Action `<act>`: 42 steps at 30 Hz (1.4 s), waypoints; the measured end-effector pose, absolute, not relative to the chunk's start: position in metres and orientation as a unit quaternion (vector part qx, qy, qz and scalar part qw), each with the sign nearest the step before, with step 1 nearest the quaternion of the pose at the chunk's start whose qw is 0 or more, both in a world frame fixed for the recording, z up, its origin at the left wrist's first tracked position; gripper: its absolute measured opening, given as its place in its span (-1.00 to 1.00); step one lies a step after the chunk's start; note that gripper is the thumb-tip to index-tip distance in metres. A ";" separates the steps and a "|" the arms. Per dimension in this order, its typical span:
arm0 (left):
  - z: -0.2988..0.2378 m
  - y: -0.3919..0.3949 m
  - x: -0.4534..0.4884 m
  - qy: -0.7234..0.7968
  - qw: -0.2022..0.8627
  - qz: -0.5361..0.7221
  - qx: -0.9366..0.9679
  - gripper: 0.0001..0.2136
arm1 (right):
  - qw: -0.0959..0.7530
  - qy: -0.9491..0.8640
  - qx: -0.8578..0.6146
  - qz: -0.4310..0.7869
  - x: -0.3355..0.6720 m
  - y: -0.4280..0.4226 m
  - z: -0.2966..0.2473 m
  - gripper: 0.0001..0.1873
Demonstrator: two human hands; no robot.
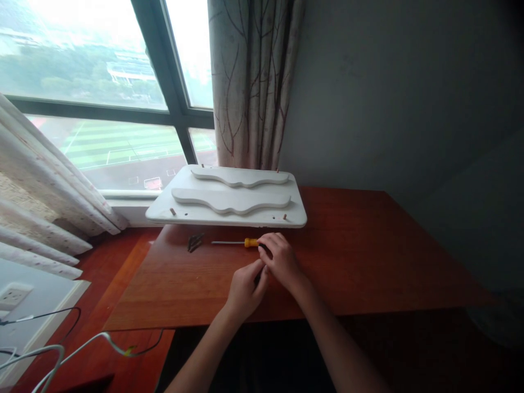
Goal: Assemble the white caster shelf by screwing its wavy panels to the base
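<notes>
My left hand (247, 285) is closed, its thumb and fingers pressed together close to my right hand. My right hand (283, 261) curls with its fingertips meeting those of the left; whatever lies between them is hidden. Partly covered by the right hand's fingers is the yellow handle of a screwdriver (250, 242), which lies on the table with its metal shaft pointing left. Further left is a small pile of dark screws (195, 242). Behind these sits a white board (159, 207) with wooden pegs standing in it. Two wavy-edged white slats (231, 201) rest on the board.
The reddish-brown wooden table (368, 256) stretches to the right. A window (102, 136) and a patterned curtain (254, 82) stand behind it. At the lower left, cables (82, 346) hang near a wall socket (15, 296).
</notes>
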State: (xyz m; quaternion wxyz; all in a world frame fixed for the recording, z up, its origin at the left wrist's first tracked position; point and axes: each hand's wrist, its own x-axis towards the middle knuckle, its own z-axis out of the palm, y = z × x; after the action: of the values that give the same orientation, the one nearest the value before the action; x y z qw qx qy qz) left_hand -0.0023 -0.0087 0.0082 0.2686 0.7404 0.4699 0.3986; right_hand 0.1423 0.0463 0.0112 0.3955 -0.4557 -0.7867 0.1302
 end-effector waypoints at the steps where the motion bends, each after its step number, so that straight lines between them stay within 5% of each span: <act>1: 0.008 -0.009 -0.003 0.471 0.268 0.402 0.738 -0.72 | 0.394 -0.790 -0.453 0.125 0.140 0.048 0.012 -0.80; 21: 0.009 -0.011 -0.001 0.467 0.263 0.390 0.749 -0.73 | 0.387 -0.792 -0.456 0.122 0.146 0.051 0.009 -0.76; 31: 0.013 -0.005 -0.013 0.531 0.226 0.382 0.721 -0.74 | 0.298 -0.827 -0.466 0.100 0.134 0.062 0.005 -0.64; 35: 0.030 0.005 -0.049 0.644 0.100 0.251 0.716 -0.74 | 0.302 -0.832 -0.453 0.110 0.137 0.061 -0.002 -0.69; 42: 0.052 0.040 -0.127 0.764 -0.045 0.031 0.643 -0.41 | 0.312 -0.830 -0.448 0.115 0.166 0.048 -0.008 -0.68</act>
State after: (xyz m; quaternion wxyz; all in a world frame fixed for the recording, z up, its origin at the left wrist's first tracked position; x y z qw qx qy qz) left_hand -0.1266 0.0400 0.0523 -0.0449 0.6434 0.7635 0.0311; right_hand 0.1658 0.0476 -0.0082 0.3121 -0.4476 -0.8300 0.1151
